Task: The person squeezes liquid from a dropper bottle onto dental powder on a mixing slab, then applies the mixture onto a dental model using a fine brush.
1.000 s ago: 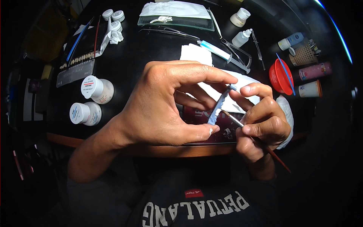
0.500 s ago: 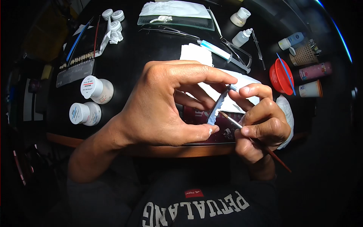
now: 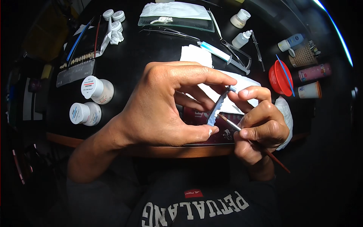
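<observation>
My left hand point(image 3: 166, 102) pinches a curved blue-grey dental piece point(image 3: 217, 108) by its two ends, thumb below and index finger above. White tooth-like shapes run along its right side. In my right hand point(image 3: 261, 121) is a fine paintbrush point(image 3: 273, 157) with a red-brown handle, its tip at or very close to the white teeth near the lower end. Contact of the tip is too small to tell. A raised finger of my right hand is close to the piece's upper end. White tissue point(image 3: 284, 118) shows behind the right hand, and a white paper sheet point(image 3: 242, 80) lies beneath the hands.
Two white powder bottles point(image 3: 85, 112) stand on the left, beside a tooth shade guide point(image 3: 75, 72). Toward the back are a glass slab point(image 3: 181, 22), a syringe point(image 3: 215, 51) and a dropper bottle point(image 3: 241, 39). A red bowl point(image 3: 279, 77) and cups stand at the right.
The brush tip has shifted slightly down along the white teeth, and my right hand has moved a little with it. The left hand's hold on the dental piece is unchanged.
</observation>
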`<state>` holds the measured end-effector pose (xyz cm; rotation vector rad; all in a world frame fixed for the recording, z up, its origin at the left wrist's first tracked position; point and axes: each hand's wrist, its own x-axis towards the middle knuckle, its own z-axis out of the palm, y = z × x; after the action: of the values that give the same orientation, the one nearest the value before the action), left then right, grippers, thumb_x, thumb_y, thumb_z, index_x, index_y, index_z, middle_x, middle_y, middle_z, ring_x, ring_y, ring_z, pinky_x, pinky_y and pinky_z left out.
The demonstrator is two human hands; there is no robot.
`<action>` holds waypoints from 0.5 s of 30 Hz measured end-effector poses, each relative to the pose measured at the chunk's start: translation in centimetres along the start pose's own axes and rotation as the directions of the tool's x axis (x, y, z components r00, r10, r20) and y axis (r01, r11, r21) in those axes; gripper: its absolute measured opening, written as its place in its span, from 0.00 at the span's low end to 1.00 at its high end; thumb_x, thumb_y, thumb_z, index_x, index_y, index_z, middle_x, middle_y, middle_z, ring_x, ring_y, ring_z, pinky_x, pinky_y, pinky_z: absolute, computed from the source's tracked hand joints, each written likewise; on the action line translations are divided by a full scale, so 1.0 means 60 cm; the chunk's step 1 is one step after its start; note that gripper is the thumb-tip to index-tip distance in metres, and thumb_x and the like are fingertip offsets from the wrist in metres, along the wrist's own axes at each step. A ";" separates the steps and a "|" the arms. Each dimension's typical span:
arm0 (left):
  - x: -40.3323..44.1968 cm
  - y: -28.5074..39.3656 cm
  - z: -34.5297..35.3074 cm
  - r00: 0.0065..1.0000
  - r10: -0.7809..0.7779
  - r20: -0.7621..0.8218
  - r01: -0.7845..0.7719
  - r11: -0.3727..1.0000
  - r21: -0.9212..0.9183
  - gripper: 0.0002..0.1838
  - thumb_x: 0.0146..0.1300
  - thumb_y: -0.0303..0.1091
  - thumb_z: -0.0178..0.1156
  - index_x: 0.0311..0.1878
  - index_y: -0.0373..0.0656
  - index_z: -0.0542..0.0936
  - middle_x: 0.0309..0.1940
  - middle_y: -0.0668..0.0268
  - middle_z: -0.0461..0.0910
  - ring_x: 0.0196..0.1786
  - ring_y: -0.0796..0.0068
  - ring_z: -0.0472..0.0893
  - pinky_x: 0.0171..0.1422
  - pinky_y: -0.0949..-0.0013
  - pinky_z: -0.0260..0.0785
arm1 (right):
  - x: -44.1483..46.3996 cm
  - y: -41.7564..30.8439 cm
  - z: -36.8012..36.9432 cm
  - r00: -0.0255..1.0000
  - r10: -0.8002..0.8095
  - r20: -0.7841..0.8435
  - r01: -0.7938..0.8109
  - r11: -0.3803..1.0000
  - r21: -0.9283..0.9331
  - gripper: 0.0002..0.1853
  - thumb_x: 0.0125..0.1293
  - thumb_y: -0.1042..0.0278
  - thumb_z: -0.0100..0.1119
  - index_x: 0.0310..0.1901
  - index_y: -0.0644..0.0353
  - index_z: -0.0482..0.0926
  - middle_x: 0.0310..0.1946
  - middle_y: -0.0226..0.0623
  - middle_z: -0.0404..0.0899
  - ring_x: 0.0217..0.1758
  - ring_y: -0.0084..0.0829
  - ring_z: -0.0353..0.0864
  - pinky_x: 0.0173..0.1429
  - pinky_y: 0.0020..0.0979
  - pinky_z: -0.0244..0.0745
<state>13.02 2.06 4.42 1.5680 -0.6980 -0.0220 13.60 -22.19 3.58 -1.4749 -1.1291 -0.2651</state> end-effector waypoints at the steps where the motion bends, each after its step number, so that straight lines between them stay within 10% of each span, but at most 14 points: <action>1: 0.000 0.000 0.000 1.000 -0.001 0.000 0.001 1.000 0.000 0.36 0.44 0.23 0.82 0.61 0.35 0.82 0.52 0.56 0.83 0.45 0.72 0.89 0.50 0.71 0.86 | 0.000 -0.001 0.000 1.000 0.007 0.011 -0.007 1.000 -0.007 0.09 0.52 0.76 0.72 0.33 0.62 0.80 0.30 0.38 0.77 0.61 0.53 0.78 0.66 0.53 0.80; 8: 0.001 -0.003 0.000 1.000 0.015 0.006 -0.015 1.000 -0.013 0.34 0.45 0.22 0.81 0.60 0.35 0.82 0.53 0.55 0.83 0.46 0.71 0.89 0.51 0.70 0.86 | -0.001 -0.006 -0.001 0.999 0.038 0.038 -0.037 0.999 -0.009 0.14 0.64 0.62 0.75 0.35 0.59 0.77 0.31 0.37 0.73 0.64 0.49 0.72 0.69 0.57 0.78; 15: 0.002 -0.005 0.000 0.999 0.032 0.012 -0.031 0.999 -0.031 0.34 0.46 0.22 0.80 0.60 0.34 0.81 0.54 0.55 0.83 0.48 0.70 0.89 0.52 0.68 0.86 | 0.004 -0.003 0.005 0.999 0.009 -0.039 -0.009 1.000 -0.004 0.12 0.45 0.84 0.68 0.33 0.63 0.81 0.30 0.38 0.77 0.58 0.54 0.81 0.64 0.52 0.83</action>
<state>13.21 1.99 4.20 1.5286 -0.7293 -0.0190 13.48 -21.86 3.76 -1.4725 -1.0913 -0.2893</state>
